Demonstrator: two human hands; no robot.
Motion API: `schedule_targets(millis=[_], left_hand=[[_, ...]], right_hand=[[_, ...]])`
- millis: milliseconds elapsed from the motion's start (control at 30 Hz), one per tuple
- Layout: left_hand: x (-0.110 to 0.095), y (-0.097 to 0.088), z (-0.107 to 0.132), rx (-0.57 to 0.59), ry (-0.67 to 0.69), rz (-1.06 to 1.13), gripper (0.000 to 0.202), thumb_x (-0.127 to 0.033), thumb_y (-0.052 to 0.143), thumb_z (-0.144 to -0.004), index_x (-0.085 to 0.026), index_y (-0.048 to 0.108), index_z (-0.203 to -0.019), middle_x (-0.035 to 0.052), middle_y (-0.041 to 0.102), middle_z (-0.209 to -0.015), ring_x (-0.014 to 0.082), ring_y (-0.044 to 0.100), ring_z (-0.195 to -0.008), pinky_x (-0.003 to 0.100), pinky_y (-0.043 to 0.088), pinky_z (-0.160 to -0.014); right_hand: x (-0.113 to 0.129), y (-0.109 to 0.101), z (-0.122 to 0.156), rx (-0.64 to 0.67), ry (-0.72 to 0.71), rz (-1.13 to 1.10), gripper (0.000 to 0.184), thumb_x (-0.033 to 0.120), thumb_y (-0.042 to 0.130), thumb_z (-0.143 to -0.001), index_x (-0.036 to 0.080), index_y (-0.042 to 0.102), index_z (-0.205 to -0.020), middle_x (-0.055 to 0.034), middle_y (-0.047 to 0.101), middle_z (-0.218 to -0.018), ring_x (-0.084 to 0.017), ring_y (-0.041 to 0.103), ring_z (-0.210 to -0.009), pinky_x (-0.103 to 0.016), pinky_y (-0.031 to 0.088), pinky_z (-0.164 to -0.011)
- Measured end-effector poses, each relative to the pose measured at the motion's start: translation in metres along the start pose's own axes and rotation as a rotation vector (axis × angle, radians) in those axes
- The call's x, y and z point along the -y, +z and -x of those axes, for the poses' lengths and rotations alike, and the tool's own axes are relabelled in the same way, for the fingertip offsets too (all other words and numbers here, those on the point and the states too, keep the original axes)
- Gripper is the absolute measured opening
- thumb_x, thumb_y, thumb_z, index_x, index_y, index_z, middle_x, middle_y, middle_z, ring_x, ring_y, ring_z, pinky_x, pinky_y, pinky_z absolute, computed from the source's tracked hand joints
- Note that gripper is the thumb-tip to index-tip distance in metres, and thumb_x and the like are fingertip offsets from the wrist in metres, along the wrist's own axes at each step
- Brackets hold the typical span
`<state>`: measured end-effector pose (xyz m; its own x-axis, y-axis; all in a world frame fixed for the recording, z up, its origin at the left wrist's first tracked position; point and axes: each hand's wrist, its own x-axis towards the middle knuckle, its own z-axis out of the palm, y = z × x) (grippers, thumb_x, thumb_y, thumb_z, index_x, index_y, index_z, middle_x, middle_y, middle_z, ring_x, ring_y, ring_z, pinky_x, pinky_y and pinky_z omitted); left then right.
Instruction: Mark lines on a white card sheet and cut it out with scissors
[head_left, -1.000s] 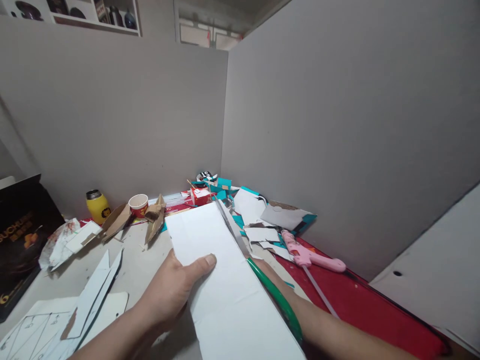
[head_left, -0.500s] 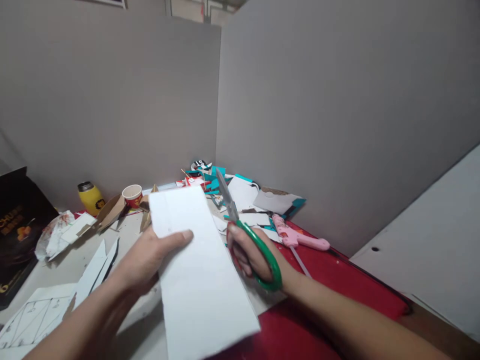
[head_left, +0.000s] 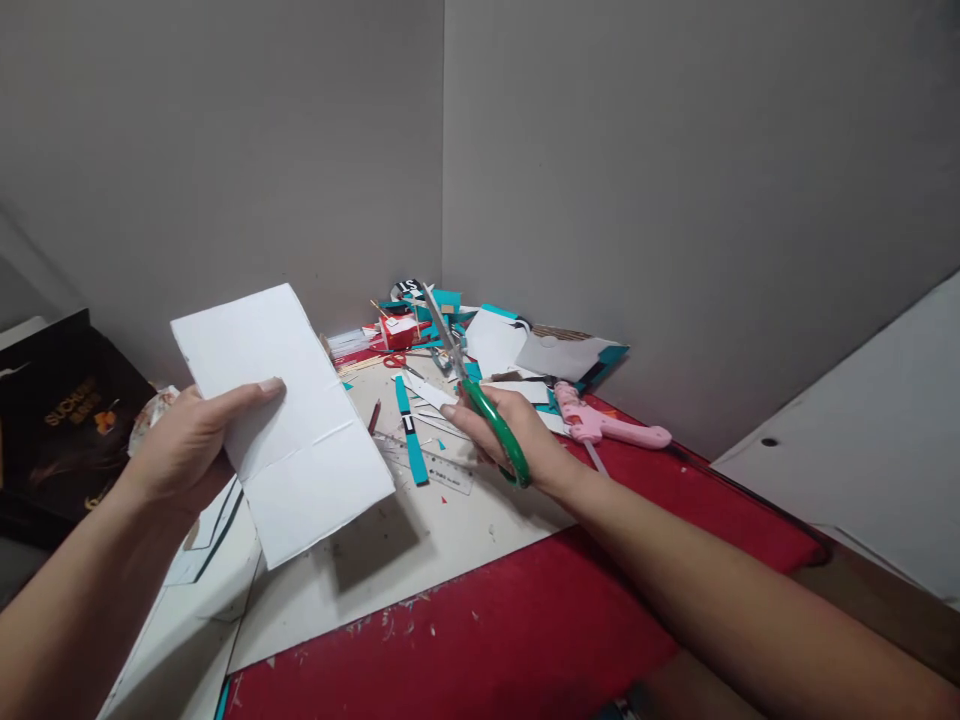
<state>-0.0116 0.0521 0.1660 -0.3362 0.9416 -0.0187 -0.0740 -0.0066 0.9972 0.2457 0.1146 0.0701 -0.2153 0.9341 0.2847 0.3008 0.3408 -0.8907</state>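
Observation:
My left hand (head_left: pixel 202 435) grips a white rectangular piece of cardboard (head_left: pixel 292 440) by its left edge, thumb flat on its face and the fingers hidden behind. A crease and a short slit cross the cardboard's lower half. In my right hand (head_left: pixel 499 430) is a pair of green-handled scissors (head_left: pixel 499 435), blades together and pointing up and away from me. The scissors are apart from the cardboard, to its right. Below them on the table lie a clear ruler (head_left: pixel 450 473) and a teal strip (head_left: pixel 409 435).
A pink glue gun (head_left: pixel 615 430) rests on the red cloth (head_left: pixel 465 640) at right. Teal and white scraps (head_left: pixel 495 340) pile in the corner by grey partitions (head_left: pixel 675 180). Small red-handled scissors (head_left: pixel 395 361) lie near the pile. A black box (head_left: pixel 67 420) stands at far left.
My left hand has carried the cardboard left and tilted it, away from the scissors. My right hand has shifted slightly with the scissors. The view has turned, and the ruler and teal strip now show.

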Motion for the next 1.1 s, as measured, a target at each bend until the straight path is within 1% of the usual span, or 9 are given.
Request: schedule_targets(millis=[200,333,467,633,800,900,967,1033,1100], left_hand=[[0.032,-0.026,0.019,0.047,-0.092,0.013,0.035,-0.015,0.084,-0.063,-0.017,0.072,-0.096,0.0044,0.079,-0.086,0.0199,0.073,-0.068,0.025,0.061,-0.061],[0.052,-0.028,0.035,0.095,-0.183,0.010,0.034,-0.021,0.083,-0.065,-0.015,0.072,-0.096,0.0068,0.079,-0.085,0.0214,0.073,-0.068,0.028,0.060,-0.062],[0.070,-0.019,0.049,0.192,-0.275,0.009,0.032,-0.024,0.083,-0.067,-0.015,0.073,-0.096,0.0086,0.079,-0.085,0.0207,0.072,-0.067,0.029,0.059,-0.064],[0.083,0.001,0.058,0.335,-0.309,0.066,0.031,-0.024,0.077,-0.076,-0.017,0.071,-0.106,0.0094,0.078,-0.099,0.0241,0.072,-0.083,0.033,0.057,-0.077],[0.097,0.020,0.064,0.379,-0.308,0.084,0.048,-0.025,0.073,-0.080,-0.018,0.062,-0.126,0.0114,0.075,-0.112,0.0274,0.069,-0.098,0.038,0.054,-0.087],[0.096,0.015,0.060,0.440,-0.337,0.086,0.047,-0.026,0.072,-0.081,-0.019,0.062,-0.127,0.0116,0.074,-0.113,0.0261,0.070,-0.095,0.035,0.054,-0.082],[0.087,0.004,0.051,0.459,-0.356,0.085,0.041,-0.027,0.073,-0.080,-0.018,0.067,-0.120,0.0108,0.076,-0.106,0.0228,0.070,-0.088,0.031,0.055,-0.078],[0.073,-0.009,0.040,0.416,-0.308,0.051,0.040,-0.031,0.074,-0.079,-0.019,0.069,-0.117,0.0082,0.077,-0.103,0.0183,0.070,-0.084,0.023,0.053,-0.073],[0.061,-0.018,0.031,0.446,-0.233,-0.004,0.044,-0.034,0.076,-0.077,-0.020,0.068,-0.118,0.0072,0.075,-0.107,0.0170,0.068,-0.089,0.021,0.052,-0.076]], right_hand=[[0.005,0.008,0.009,0.125,-0.011,-0.026,0.043,0.056,0.064,-0.074,0.022,0.042,-0.059,0.0060,0.042,-0.049,-0.012,0.041,-0.048,-0.025,0.033,-0.048],[0.011,0.015,0.020,0.261,0.028,-0.117,0.037,0.052,0.064,-0.075,0.021,0.047,-0.064,0.0042,0.050,-0.050,-0.013,0.050,-0.045,-0.024,0.039,-0.045],[0.014,0.023,0.031,0.322,0.096,-0.227,0.034,0.051,0.062,-0.076,0.020,0.049,-0.072,0.0041,0.054,-0.054,-0.012,0.053,-0.043,-0.022,0.040,-0.041],[0.017,0.026,0.039,0.376,0.139,-0.455,0.033,0.048,0.065,-0.073,0.019,0.051,-0.077,0.0024,0.058,-0.062,-0.014,0.058,-0.052,-0.025,0.047,-0.049],[0.019,0.022,0.040,0.357,0.058,-0.375,0.023,0.038,0.062,-0.073,0.018,0.051,-0.071,0.0046,0.047,-0.061,-0.011,0.044,-0.055,-0.023,0.039,-0.051],[0.021,0.019,0.039,0.359,0.004,-0.331,0.022,0.032,0.059,-0.072,0.021,0.043,-0.063,0.0069,0.039,-0.057,-0.009,0.036,-0.053,-0.023,0.033,-0.048],[0.021,0.017,0.039,0.424,-0.013,-0.298,0.022,0.029,0.057,-0.072,0.022,0.040,-0.061,0.0078,0.037,-0.055,-0.009,0.033,-0.050,-0.022,0.031,-0.046],[0.022,0.017,0.041,0.521,-0.023,-0.268,0.021,0.025,0.056,-0.071,0.022,0.039,-0.061,0.0079,0.037,-0.055,-0.008,0.033,-0.049,-0.021,0.031,-0.045],[0.022,0.018,0.043,0.614,-0.048,-0.246,0.020,0.021,0.055,-0.070,0.022,0.037,-0.061,0.0078,0.036,-0.055,-0.008,0.034,-0.050,-0.021,0.031,-0.046]])
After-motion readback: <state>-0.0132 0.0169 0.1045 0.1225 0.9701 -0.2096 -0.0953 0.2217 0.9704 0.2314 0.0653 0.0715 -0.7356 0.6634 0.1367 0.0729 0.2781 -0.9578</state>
